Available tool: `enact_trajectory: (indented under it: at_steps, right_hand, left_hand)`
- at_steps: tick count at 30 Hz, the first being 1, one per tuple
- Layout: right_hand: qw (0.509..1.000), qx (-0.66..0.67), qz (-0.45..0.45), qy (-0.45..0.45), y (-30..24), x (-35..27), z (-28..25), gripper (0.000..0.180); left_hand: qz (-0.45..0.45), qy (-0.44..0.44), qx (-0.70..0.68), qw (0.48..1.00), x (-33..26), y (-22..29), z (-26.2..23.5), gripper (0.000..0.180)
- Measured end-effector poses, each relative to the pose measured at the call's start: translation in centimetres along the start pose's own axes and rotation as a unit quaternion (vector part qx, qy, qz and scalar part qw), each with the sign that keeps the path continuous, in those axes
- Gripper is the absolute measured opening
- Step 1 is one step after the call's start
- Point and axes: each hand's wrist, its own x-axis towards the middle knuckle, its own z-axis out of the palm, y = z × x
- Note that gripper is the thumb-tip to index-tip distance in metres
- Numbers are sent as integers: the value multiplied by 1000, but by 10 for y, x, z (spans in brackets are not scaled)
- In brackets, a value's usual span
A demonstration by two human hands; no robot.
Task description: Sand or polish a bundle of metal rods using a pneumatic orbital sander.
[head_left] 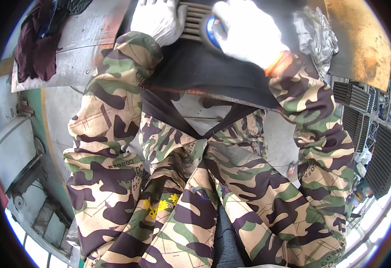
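- Far left, a dark maroon crumpled cloth [37, 49] lies on the metal tabletop [81, 60], well apart from both hands.
- The left hand [157, 20], in a white knitted glove, lies at the left end of a brownish slatted piece [194, 20]; I can't tell whether it grips. If it merely rests there, I'd expect sideways pushing to shift the piece.
- That piece lies between the hands, over a smooth black covering [195, 67]; should the covering slide, the piece could skid too.
- The right hand [249, 31], white-gloved and blurred, is closed around a blue-edged round object [212, 32] at the slats; a slip could knock its fingers on them.
- Rightward, crumpled silvery sheeting [314, 38] could snag that sleeve.
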Motion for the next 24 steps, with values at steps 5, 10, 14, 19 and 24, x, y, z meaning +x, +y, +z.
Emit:
enact_trajectory:
  at_steps: [5, 10, 14, 19, 24]
  right_hand:
    - [999, -23, 25, 25, 9, 25, 10, 20]
    - [999, -8, 18, -26, 3, 15, -2, 21]
    - [997, -62, 46, 3, 25, 31, 9, 23]
    - [999, -35, 36, 0, 17, 7, -3, 22]
    - [995, -63, 83, -12, 40, 20, 3, 22]
  left_hand:
    - [-26, 23, 11, 999, 14, -7, 18, 46]
    - [-23, 38, 16, 999, 18, -7, 20, 46]
    - [-25, 17, -12, 999, 20, -4, 14, 47]
    - [-24, 24, 15, 999, 17, -7, 18, 48]
    - [-27, -9, 25, 999, 13, -8, 14, 49]
